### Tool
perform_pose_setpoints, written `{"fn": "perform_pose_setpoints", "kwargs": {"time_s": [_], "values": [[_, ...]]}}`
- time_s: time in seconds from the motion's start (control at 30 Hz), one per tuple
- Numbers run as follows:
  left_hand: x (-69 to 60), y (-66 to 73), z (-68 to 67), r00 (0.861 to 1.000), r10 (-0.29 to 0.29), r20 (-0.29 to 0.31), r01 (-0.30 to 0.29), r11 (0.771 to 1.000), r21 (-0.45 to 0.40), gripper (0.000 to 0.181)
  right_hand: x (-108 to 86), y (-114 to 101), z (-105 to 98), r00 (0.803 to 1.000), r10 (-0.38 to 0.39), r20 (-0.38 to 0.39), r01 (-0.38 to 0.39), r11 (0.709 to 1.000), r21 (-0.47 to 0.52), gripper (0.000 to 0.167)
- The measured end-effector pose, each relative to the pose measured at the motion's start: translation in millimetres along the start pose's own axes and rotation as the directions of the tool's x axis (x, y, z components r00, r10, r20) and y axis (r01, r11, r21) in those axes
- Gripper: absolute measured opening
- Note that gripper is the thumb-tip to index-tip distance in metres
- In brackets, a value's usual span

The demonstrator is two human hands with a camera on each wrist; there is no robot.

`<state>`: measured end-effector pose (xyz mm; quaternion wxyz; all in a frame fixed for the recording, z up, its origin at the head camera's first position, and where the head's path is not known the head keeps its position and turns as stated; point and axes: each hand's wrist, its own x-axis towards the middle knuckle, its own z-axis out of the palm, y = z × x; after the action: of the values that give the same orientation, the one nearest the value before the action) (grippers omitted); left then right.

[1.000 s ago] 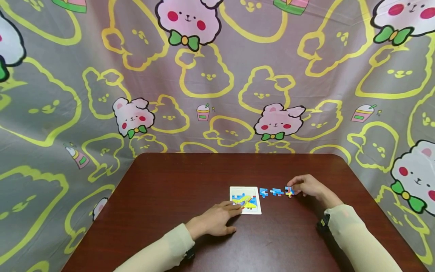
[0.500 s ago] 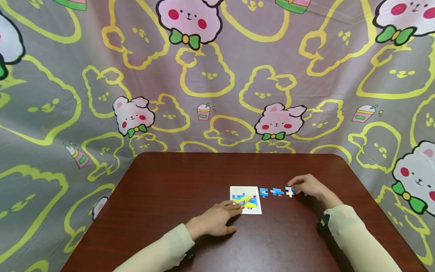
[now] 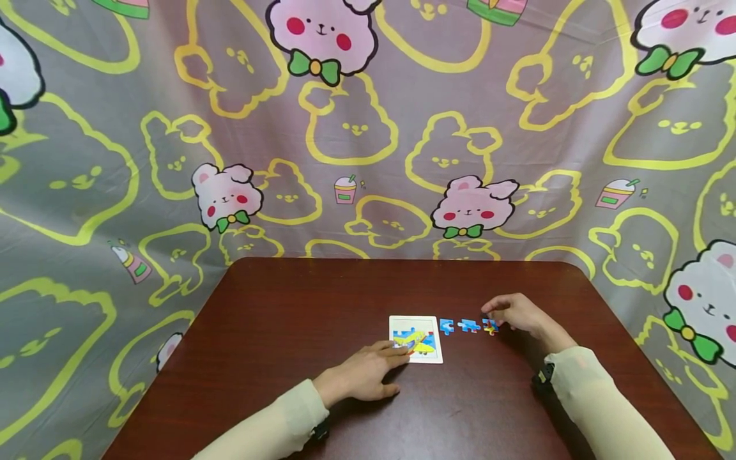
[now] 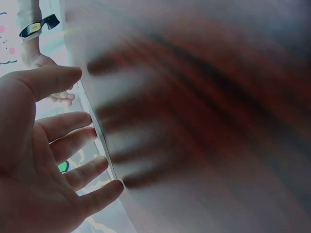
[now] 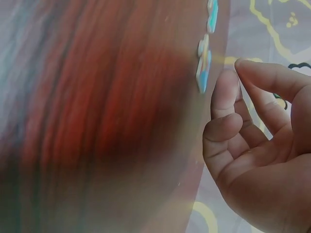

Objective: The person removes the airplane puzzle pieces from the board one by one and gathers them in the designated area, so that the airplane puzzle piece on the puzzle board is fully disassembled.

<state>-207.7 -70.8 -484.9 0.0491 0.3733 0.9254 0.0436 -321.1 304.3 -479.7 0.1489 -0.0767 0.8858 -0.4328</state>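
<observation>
**Right hand (image 3: 516, 314) beside end puzzle piece (image 3: 490, 326), left hand (image 3: 368, 372) on puzzle board (image 3: 414, 318)**

Right fingers: loosely curled, tips close together, holding nothing; right wrist view shows a gap between them and the nearest piece. Left fingers: straight, slightly spread, gripping nothing; tips on the board's near left part, thumb out to the side over the tabletop (image 3: 310, 300).

Loose pieces: three in a row, right of the board, lying flat and apart. Nearest the board is a blue and white piece (image 3: 446, 326); middle piece (image 3: 469, 326) is mostly blue; end piece is blue, yellow and red.

Board: flat on the tabletop, pale rim, yellow plane on blue, upper part pale. Left fingers cover the lower left of the picture.

Further out: pale sleeves (image 3: 595, 396), black wrist straps (image 3: 542, 378), dark reddish-brown tabletop, then grey cartoon-print cloth (image 3: 397, 115) behind and at both sides.
</observation>
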Motion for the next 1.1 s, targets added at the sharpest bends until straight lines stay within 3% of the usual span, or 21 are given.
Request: {"fn": "perform_pose_setpoints", "kwargs": {"time_s": [0.5, 0.77, 1.1], "values": [[-0.9, 0.5, -1.7, 1.0, 0.021, -0.009, -0.021, 1.0, 0.009, 0.062, 12.3, -19.5, 19.2, 0.999, -0.052, 0.017, 0.051, 0.998, 0.035, 0.024], [-0.6, 1.1, -2.1, 1.0, -0.001, 0.005, 0.001, 1.0, -0.01, 0.062, 14.8, -36.2, 30.2, 0.999, -0.038, 0.034, 0.035, 0.996, 0.078, 0.029], [0.8, 1.1, -1.8, 0.999, -0.021, 0.03, 0.022, 1.0, -0.019, 0.062, 17.8, -49.8, 47.7, 0.993, -0.1, 0.063, 0.095, 0.993, 0.066, 0.028]]}}
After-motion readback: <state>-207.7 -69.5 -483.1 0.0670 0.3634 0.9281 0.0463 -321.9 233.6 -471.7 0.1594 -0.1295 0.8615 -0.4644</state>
